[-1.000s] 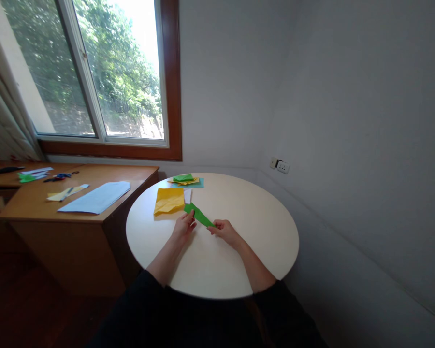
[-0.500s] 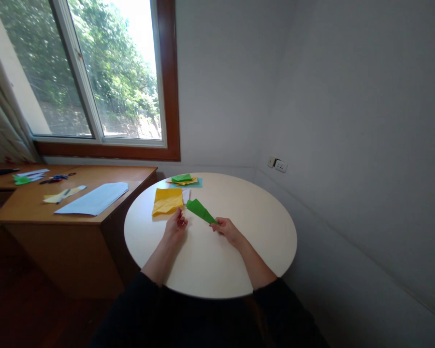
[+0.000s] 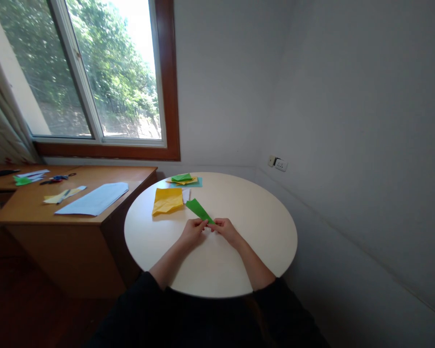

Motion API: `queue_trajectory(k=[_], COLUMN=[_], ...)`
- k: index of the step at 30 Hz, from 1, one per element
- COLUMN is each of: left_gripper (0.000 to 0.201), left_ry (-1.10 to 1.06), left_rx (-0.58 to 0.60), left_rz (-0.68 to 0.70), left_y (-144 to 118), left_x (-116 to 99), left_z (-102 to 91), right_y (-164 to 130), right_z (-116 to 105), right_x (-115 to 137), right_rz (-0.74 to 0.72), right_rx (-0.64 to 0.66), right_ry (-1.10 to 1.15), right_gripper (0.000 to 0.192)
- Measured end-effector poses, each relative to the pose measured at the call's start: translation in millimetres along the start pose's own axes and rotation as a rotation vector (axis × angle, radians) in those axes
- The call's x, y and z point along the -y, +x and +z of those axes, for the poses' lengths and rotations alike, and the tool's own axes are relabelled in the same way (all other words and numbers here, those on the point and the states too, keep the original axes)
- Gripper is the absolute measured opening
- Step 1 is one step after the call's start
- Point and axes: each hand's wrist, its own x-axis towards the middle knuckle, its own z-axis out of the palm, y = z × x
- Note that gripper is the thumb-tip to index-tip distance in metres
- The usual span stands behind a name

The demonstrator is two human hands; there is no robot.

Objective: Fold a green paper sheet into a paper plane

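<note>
Both hands meet above the middle of the round table (image 3: 261, 251). Left hand (image 3: 193, 230) and right hand (image 3: 224, 228) pinch the near end of the folded green paper (image 3: 198, 210), fingertips almost touching; its far end points away toward the yellow sheet (image 3: 167, 200). The yellow sheet lies flat just beyond the hands, leftward. Farther, at the table's far edge, sits a small paper stack (image 3: 185, 180). Left of the table, the wooden desk (image 3: 32, 212) carries a pale blue sheet (image 3: 93, 199).

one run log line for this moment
left hand: pinching folded green paper | right hand: pinching same end | yellow sheet: beside, on round table
</note>
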Motion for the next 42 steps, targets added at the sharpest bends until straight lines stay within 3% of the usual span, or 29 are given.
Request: queue_trajectory(k=[10, 28, 42], left_gripper=[0.036, 0.042, 0.023], left_ry=[-0.199, -0.648, -0.899], left_rx=[-0.044, -0.275, -0.421], left_rz=[-0.026, -0.151, -0.192], left_y=[3, 13, 20], left_x=[1, 3, 6], left_z=[-5.6, -24.6, -35.9], right_y=[0, 5, 0], right_z=[-1, -2, -3], right_x=[1, -11, -5], right_rz=[0.038, 0.068, 0.112], right_rx=[0.094, 0.171, 0.213], right_ry=[-0.007, -0.030, -0.020], right_gripper=[0.035, 0.037, 0.034])
